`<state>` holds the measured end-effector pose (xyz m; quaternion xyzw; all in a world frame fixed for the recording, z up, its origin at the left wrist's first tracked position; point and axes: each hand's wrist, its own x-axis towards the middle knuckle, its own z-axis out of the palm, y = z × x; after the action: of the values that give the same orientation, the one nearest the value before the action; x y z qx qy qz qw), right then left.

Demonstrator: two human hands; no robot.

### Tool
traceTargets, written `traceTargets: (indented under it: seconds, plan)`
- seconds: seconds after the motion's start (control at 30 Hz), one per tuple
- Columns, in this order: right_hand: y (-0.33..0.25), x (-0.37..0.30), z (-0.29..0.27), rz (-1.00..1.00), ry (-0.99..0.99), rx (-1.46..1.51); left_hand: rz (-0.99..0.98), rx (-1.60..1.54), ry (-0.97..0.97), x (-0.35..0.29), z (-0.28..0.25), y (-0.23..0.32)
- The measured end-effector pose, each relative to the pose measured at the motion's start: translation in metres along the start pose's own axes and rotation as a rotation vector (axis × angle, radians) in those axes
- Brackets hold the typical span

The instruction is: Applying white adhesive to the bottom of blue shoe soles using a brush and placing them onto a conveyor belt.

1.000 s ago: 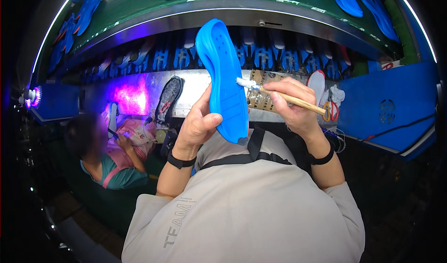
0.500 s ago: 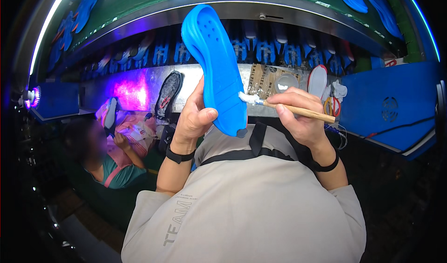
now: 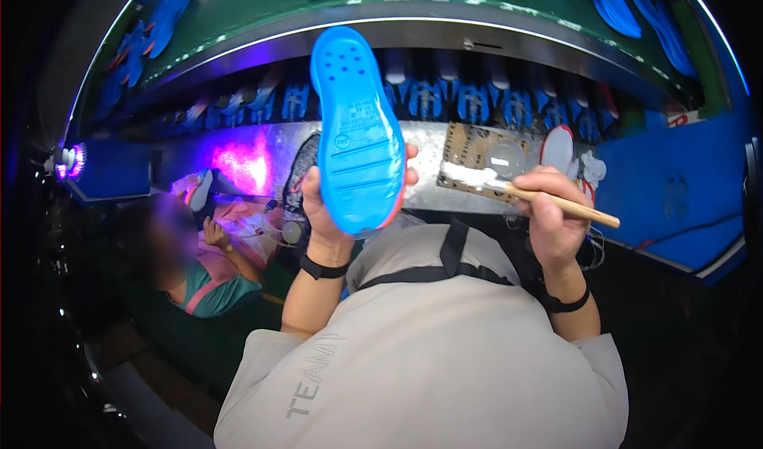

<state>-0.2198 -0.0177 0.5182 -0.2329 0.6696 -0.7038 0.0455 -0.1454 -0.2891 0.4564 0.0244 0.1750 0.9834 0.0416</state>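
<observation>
A bright blue shoe sole [image 3: 359, 143] stands nearly upright in my left hand [image 3: 319, 209], its broad face toward me. That face has small holes at the far end and grooves across the near half, and it looks wet and shiny. My left thumb lies along one edge, and fingertips show at the opposite edge. In my right hand [image 3: 554, 214] is a brush [image 3: 566, 204] with a wooden handle, pinched between thumb and fingers. Its white bristles point left, apart from the sole, above a piece of brown cardboard [image 3: 461, 129] that carries a round, pale dish [image 3: 504, 156].
Blue soles lie on a green conveyor belt [image 3: 413, 8] at the back. Below it runs a rack of shoes on blue holders [image 3: 425, 99]. A dark shoe upper [image 3: 300, 175] and a white-and-red shoe [image 3: 558, 147] rest on the metal bench. Another person [image 3: 214, 270] works at left.
My left hand has turned the sole from its side to its broad face. My right hand has drawn the brush away from the sole, to the right.
</observation>
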Motion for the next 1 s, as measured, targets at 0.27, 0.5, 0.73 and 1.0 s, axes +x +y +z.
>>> traceTargets:
  seconds: [0.27, 0.5, 0.73, 1.0]
  plan:
    - [0.012, -0.006, 0.000, 0.075, 0.076, 0.114, -0.091, -0.569, -0.279, -0.015, -0.014, 0.016]
    - [0.013, -0.001, 0.011, 0.110, 0.066, 0.123, -0.163, -0.641, -0.398, -0.020, -0.020, 0.027]
    - [0.014, 0.005, 0.018, 0.123, 0.016, 0.122, -0.163, -0.665, -0.443, -0.025, -0.023, 0.035]
    - [0.034, -0.001, 0.010, 0.202, 0.049, 0.033, -0.098, -0.357, -0.279, -0.028, -0.020, 0.052]
